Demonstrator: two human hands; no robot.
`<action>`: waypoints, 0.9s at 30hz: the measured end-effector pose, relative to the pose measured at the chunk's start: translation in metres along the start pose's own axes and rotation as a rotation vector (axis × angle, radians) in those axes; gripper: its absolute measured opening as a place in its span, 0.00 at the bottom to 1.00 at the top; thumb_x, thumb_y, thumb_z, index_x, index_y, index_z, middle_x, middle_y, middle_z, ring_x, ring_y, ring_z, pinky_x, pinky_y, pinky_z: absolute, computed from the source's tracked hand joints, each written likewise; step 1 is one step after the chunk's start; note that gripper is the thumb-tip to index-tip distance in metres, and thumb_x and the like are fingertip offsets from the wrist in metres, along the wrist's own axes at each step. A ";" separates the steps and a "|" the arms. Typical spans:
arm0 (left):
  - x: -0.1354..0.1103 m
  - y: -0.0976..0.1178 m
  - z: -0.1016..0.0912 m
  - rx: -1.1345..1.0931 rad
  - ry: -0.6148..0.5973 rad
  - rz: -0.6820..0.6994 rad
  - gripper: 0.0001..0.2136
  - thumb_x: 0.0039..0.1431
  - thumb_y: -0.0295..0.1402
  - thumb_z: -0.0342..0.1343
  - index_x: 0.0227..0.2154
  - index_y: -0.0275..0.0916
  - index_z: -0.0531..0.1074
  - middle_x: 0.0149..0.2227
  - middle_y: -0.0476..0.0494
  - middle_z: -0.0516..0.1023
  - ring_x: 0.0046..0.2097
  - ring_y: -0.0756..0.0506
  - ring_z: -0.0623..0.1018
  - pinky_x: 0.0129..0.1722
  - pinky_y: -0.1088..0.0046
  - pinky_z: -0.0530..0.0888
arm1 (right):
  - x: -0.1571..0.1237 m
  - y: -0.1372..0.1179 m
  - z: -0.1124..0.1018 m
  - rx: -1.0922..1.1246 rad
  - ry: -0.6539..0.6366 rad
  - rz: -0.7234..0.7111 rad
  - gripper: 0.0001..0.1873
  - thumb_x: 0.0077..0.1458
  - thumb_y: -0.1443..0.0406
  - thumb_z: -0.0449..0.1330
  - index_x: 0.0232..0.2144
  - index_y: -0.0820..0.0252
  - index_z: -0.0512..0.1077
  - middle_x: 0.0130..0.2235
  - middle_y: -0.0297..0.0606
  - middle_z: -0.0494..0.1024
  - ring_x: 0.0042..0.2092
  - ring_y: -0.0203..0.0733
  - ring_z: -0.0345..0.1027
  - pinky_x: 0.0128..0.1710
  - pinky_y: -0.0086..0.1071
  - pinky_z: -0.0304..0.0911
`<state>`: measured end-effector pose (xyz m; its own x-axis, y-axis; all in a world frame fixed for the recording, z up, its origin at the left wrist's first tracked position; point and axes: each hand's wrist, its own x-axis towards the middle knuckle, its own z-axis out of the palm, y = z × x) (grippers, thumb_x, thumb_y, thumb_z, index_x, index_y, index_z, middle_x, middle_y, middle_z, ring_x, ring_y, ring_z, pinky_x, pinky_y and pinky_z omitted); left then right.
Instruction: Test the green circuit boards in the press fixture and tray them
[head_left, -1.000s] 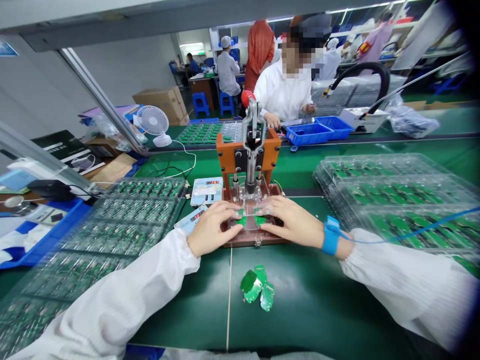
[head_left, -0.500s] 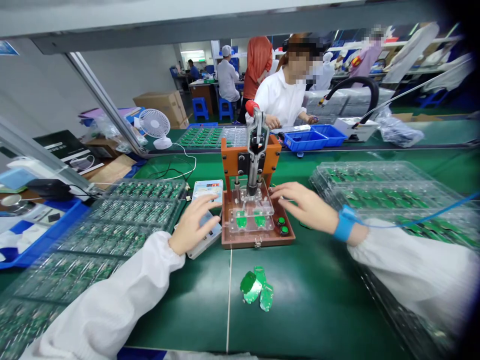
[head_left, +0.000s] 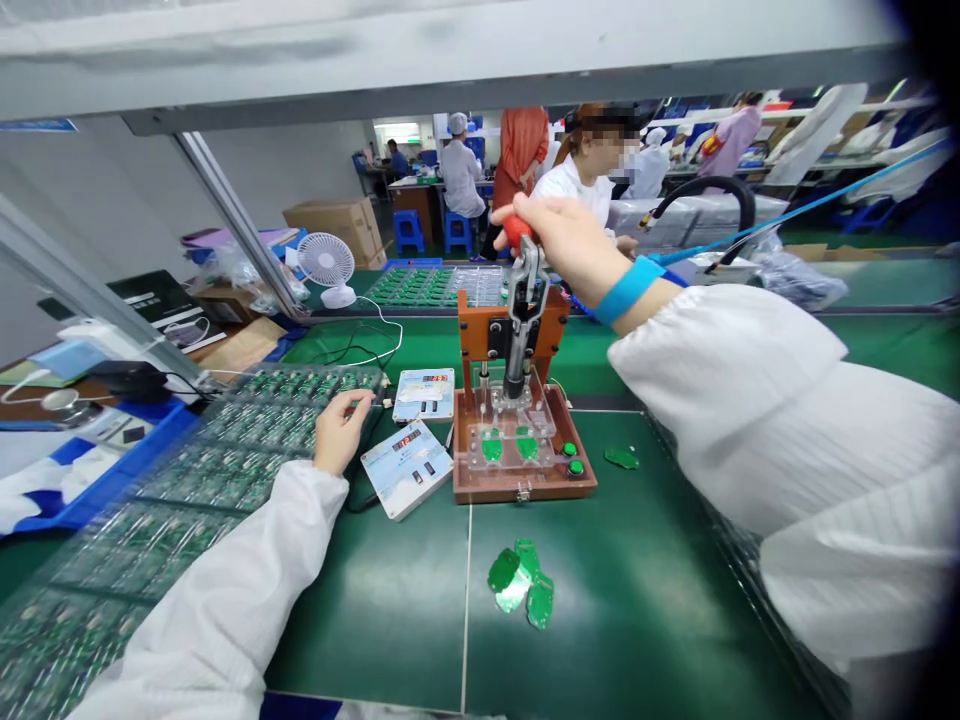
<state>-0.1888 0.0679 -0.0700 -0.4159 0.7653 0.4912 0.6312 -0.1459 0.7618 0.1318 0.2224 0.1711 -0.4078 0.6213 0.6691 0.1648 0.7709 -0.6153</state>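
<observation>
"What is the right hand (head_left: 564,240) doing?"

"It is gripping the red knob (head_left: 517,232) topping the toggle clamp (head_left: 527,285), a blue wrist strap (head_left: 630,290) circling its wrist."

"Where are the boards lying?"

"Two green circuit boards (head_left: 527,443) are sitting in the clamp fixture (head_left: 487,490), below that hand. A loose pile of boards (head_left: 517,582) is lying lower, nearer the person, and a single board (head_left: 622,457) is lying under the right forearm, beside the fixture."

"And the left hand (head_left: 341,432)?"

"Its thumb and fingertips are drawing close together; I can't tell whether they are holding anything. Clear plastic trays (head_left: 277,402) are spreading out to its left, and two digital-display boxes (head_left: 409,468) are lying to its right."
</observation>
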 end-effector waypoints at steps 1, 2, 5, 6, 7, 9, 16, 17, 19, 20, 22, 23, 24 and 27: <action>0.000 0.001 0.000 0.002 -0.006 0.003 0.15 0.59 0.46 0.57 0.35 0.39 0.79 0.43 0.40 0.83 0.48 0.39 0.80 0.49 0.62 0.74 | 0.000 -0.011 0.001 0.041 0.037 -0.020 0.18 0.73 0.63 0.49 0.35 0.62 0.75 0.27 0.28 0.79 0.28 0.29 0.68 0.31 0.25 0.69; -0.001 0.001 0.000 0.002 -0.008 0.004 0.15 0.60 0.46 0.57 0.35 0.39 0.79 0.44 0.40 0.83 0.48 0.39 0.80 0.49 0.62 0.74 | -0.004 -0.023 0.001 0.080 0.081 -0.041 0.16 0.73 0.65 0.50 0.37 0.62 0.75 0.28 0.27 0.78 0.28 0.28 0.67 0.30 0.24 0.68; -0.001 0.001 0.000 0.000 -0.011 -0.001 0.15 0.60 0.46 0.56 0.35 0.39 0.79 0.44 0.39 0.83 0.48 0.39 0.80 0.49 0.62 0.74 | -0.034 -0.061 -0.002 0.159 0.216 -0.205 0.11 0.71 0.66 0.53 0.44 0.62 0.75 0.33 0.30 0.78 0.29 0.29 0.68 0.30 0.26 0.69; -0.001 0.001 0.000 -0.002 -0.016 -0.003 0.15 0.60 0.46 0.56 0.35 0.39 0.79 0.44 0.39 0.83 0.48 0.39 0.80 0.49 0.62 0.74 | -0.049 -0.072 -0.002 0.160 0.250 -0.269 0.11 0.71 0.66 0.53 0.47 0.63 0.75 0.35 0.32 0.79 0.30 0.30 0.69 0.31 0.28 0.70; -0.001 0.001 0.000 -0.004 -0.022 -0.003 0.15 0.60 0.45 0.56 0.35 0.39 0.79 0.43 0.39 0.83 0.48 0.39 0.80 0.48 0.62 0.74 | -0.065 -0.080 -0.001 0.139 0.272 -0.316 0.12 0.70 0.66 0.54 0.50 0.62 0.75 0.37 0.33 0.80 0.32 0.32 0.71 0.34 0.29 0.72; -0.002 0.001 0.001 -0.007 -0.035 0.000 0.15 0.60 0.45 0.56 0.36 0.39 0.79 0.43 0.40 0.83 0.48 0.39 0.80 0.48 0.62 0.75 | -0.096 -0.090 0.003 0.056 0.299 -0.356 0.14 0.70 0.67 0.54 0.54 0.58 0.74 0.43 0.34 0.81 0.39 0.35 0.76 0.43 0.33 0.74; -0.004 0.003 0.002 0.003 -0.050 -0.002 0.15 0.61 0.45 0.56 0.36 0.40 0.79 0.44 0.40 0.82 0.49 0.39 0.80 0.51 0.61 0.74 | -0.149 -0.085 0.012 -0.192 0.274 -0.402 0.19 0.69 0.68 0.55 0.58 0.49 0.72 0.52 0.34 0.81 0.52 0.46 0.77 0.53 0.42 0.75; -0.004 0.003 0.002 0.004 -0.049 -0.005 0.15 0.61 0.45 0.56 0.36 0.40 0.79 0.44 0.40 0.82 0.48 0.39 0.80 0.51 0.60 0.74 | -0.152 -0.083 0.013 -0.198 0.276 -0.421 0.19 0.68 0.68 0.56 0.59 0.50 0.72 0.52 0.35 0.81 0.52 0.46 0.77 0.53 0.43 0.75; -0.004 0.003 0.002 0.005 -0.051 -0.008 0.15 0.61 0.45 0.56 0.36 0.40 0.79 0.44 0.40 0.82 0.48 0.39 0.80 0.51 0.60 0.74 | -0.159 -0.078 0.015 -0.202 0.277 -0.430 0.20 0.67 0.69 0.57 0.59 0.50 0.72 0.52 0.35 0.81 0.54 0.48 0.76 0.54 0.45 0.75; -0.004 0.004 0.002 0.004 -0.052 -0.009 0.15 0.61 0.45 0.56 0.36 0.40 0.79 0.44 0.40 0.82 0.49 0.39 0.80 0.51 0.61 0.74 | -0.162 -0.075 0.016 -0.199 0.274 -0.418 0.21 0.67 0.70 0.57 0.59 0.49 0.71 0.52 0.35 0.81 0.55 0.49 0.75 0.55 0.46 0.74; -0.004 0.004 0.003 0.005 -0.055 -0.008 0.14 0.61 0.45 0.56 0.36 0.40 0.79 0.44 0.40 0.82 0.49 0.39 0.80 0.52 0.61 0.74 | -0.169 -0.067 0.020 -0.180 0.259 -0.397 0.23 0.67 0.71 0.56 0.60 0.47 0.70 0.53 0.35 0.80 0.57 0.50 0.74 0.58 0.48 0.73; -0.004 0.004 0.002 0.005 -0.056 -0.008 0.14 0.61 0.45 0.56 0.36 0.40 0.79 0.44 0.40 0.82 0.49 0.39 0.80 0.52 0.60 0.74 | -0.172 -0.062 0.023 -0.166 0.254 -0.402 0.24 0.67 0.71 0.55 0.61 0.47 0.70 0.53 0.35 0.80 0.58 0.50 0.73 0.59 0.50 0.72; -0.004 0.005 0.002 0.005 -0.057 -0.009 0.14 0.61 0.45 0.56 0.35 0.40 0.79 0.44 0.40 0.82 0.49 0.39 0.80 0.51 0.61 0.74 | -0.176 -0.057 0.027 -0.151 0.251 -0.415 0.25 0.66 0.72 0.56 0.61 0.46 0.69 0.53 0.36 0.80 0.58 0.50 0.73 0.60 0.51 0.72; -0.005 0.006 0.002 0.006 -0.058 -0.010 0.14 0.60 0.45 0.56 0.35 0.40 0.79 0.43 0.40 0.82 0.48 0.39 0.80 0.50 0.61 0.75 | -0.184 -0.043 0.037 -0.129 0.274 -0.461 0.29 0.63 0.76 0.57 0.62 0.47 0.69 0.54 0.36 0.79 0.58 0.51 0.73 0.61 0.54 0.71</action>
<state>-0.1817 0.0649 -0.0687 -0.3837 0.8022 0.4575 0.6311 -0.1339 0.7640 0.1665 0.0699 0.0588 -0.2179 0.2161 0.9517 0.1402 0.9720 -0.1886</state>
